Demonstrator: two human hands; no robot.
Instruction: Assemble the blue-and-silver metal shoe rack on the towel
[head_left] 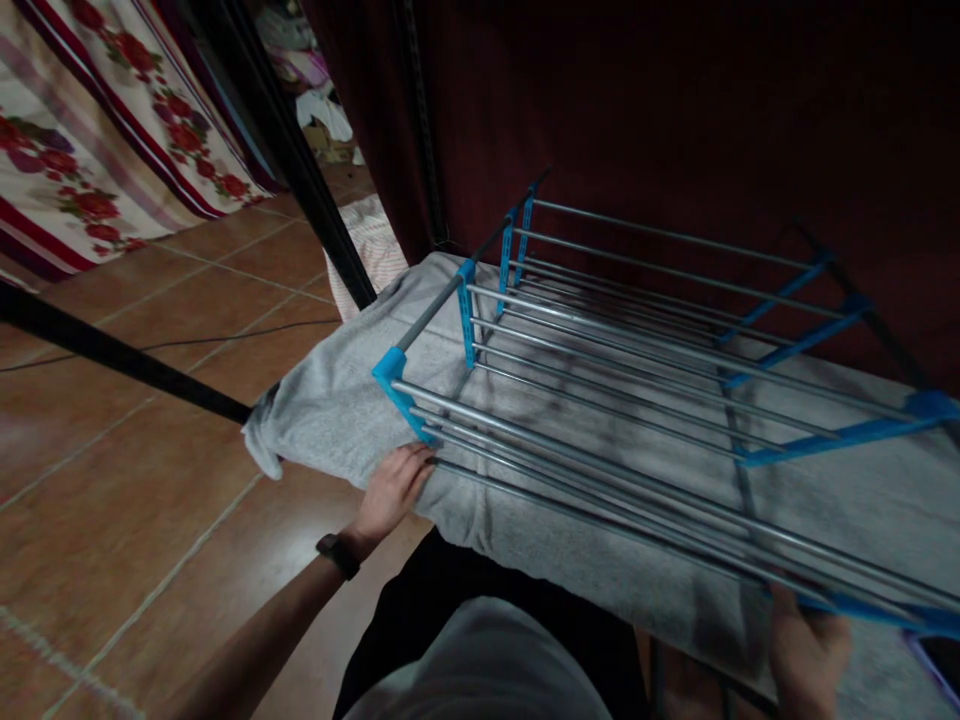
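A clothes drying rack point(600, 432) with grey metal rods and blue plastic end pieces lies across a grey cloth in front of me. My left hand point(394, 488) has its fingers curled at the front left corner, on the end of the lowest rod beside a blue end piece point(405, 392). My right hand point(808, 650) grips the front edge near the right end, its thumb against the lower rods. Its other fingers are partly hidden and a little blurred. A dark watch point(339, 556) is on my left wrist.
The grey cloth point(322, 390) covers a raised surface with black metal frame bars point(300, 190) on the left. Behind hangs a dark red curtain point(637, 110). A floral curtain point(97, 130), tiled floor point(150, 480) and thin cable point(187, 340) are left. A phone-like object point(937, 660) lies right.
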